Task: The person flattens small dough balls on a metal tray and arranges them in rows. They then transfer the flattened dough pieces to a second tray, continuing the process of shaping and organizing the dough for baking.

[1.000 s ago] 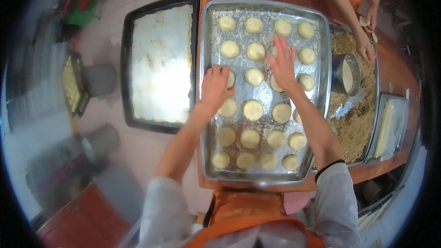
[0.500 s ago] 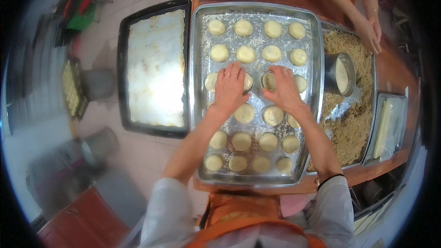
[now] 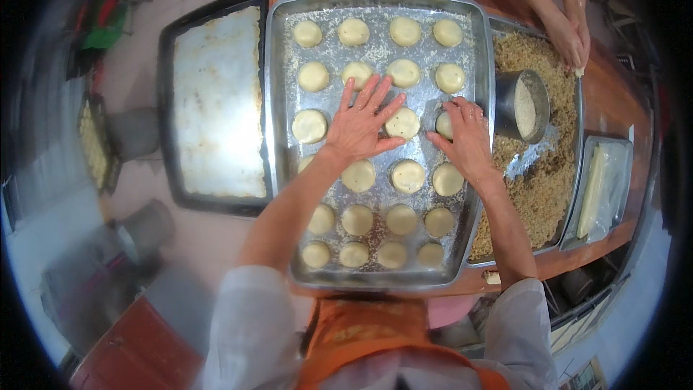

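Round, flattened pale dough pieces (image 3: 408,175) stand in rows on a large metal tray (image 3: 375,279) dusted with pale crumbs or seeds. My left hand (image 3: 361,123) is over the third row from the far side, its fingers spread and palm down, hiding one piece. Its thumb and fingertips are close to the dough round (image 3: 402,123) on its right. At the right end of that same row, my right hand (image 3: 468,137) curves its thumb and fingers about another dough round (image 3: 442,126), partly covering it.
A dark-rimmed baking tray (image 3: 216,115) lies to the left. Right of the dough tray is a tray of brown crumbly filling (image 3: 530,209) holding a metal pot (image 3: 514,105) of pale grains. Beyond sits a small bagged tray (image 3: 606,188). A co-worker's hands (image 3: 570,43) are at the far right.
My right hand has moved one piece rightward, to the row's end. My left hand's fingers have spread apart, off the piece they were around. The whole view has shifted slightly.
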The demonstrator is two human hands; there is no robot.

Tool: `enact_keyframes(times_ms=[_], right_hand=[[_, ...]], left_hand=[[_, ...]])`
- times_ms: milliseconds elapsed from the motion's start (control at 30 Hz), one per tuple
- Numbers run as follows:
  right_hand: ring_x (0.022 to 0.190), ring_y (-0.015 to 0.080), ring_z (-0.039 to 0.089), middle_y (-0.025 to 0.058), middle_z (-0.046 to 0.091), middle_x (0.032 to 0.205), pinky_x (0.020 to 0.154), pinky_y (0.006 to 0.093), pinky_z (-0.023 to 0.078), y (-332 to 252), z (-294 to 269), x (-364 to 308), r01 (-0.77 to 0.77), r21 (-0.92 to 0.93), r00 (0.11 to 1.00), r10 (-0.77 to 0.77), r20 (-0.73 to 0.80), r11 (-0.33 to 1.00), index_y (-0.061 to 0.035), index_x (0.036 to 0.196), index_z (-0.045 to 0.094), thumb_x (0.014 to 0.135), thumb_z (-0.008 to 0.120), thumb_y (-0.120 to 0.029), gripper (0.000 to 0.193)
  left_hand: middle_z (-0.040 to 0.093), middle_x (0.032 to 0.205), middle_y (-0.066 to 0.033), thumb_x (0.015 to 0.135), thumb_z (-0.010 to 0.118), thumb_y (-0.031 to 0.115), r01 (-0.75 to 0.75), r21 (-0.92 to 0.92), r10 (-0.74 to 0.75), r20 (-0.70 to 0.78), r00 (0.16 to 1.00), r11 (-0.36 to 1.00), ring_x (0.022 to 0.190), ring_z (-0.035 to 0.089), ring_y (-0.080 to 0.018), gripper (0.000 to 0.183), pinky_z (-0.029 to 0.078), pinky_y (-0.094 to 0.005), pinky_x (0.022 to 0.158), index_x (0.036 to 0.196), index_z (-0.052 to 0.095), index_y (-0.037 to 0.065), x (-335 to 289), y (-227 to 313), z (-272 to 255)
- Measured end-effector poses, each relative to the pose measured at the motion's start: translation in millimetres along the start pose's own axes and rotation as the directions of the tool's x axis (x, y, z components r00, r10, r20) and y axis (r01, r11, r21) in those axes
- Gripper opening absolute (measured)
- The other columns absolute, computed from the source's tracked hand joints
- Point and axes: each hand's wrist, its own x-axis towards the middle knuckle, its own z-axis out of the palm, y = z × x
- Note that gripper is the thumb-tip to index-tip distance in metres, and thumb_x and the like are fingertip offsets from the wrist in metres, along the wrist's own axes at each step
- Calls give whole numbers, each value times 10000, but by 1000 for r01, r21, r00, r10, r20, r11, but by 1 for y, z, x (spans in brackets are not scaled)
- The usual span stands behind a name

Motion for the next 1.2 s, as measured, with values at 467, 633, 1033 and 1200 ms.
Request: enact_keyframes(times_ms=[467, 633, 1033, 1200], right_hand=[[1354, 242, 255, 51, 294, 1466, 1095, 555, 116, -2, 49, 58, 3, -290, 943, -99, -317, 957, -170, 1404, 330, 919, 461, -401, 554], [1362, 240, 242, 51, 280, 1476, 1091, 563, 107, -6, 49, 63, -14, -267, 952, -69, -299, 964, -167, 1427, 288, 919, 461, -399, 585], [1340, 270, 275, 73, 344, 1440, 1096, 502, 154, -10, 44, 64, 5, -219, 955, -70, -289, 976, -99, 1403, 317, 921, 473, -370, 574], [1330, 279, 287, 85, 360, 1426, 1093, 495, 164, 3, 43, 60, -9, -204, 956, -52, -290, 979, -90, 1396, 326, 915, 485, -358, 572]], left_hand=[[412, 1340, -174, 825, 604, 369, 353, -255, -400, -161, 902, 900, 1247, 366, -337, 610, 241, -487, 1035, 1290, 422, 20, -19, -5, -15], [522, 1117, -198, 710, 735, 276, 352, -135, -351, 38, 936, 926, 1046, 505, -355, 590, 409, -440, 861, 1164, 488, -8, -28, 6, -29], [540, 1092, -193, 660, 764, 278, 383, -22, -384, -54, 922, 923, 1000, 516, -350, 604, 419, -434, 841, 1136, 528, -8, -1, -81, -69], [508, 1203, -224, 743, 670, 336, 445, 34, -445, 137, 885, 895, 1110, 477, -365, 550, 383, -463, 917, 1152, 541, -9, 24, -59, -105]])
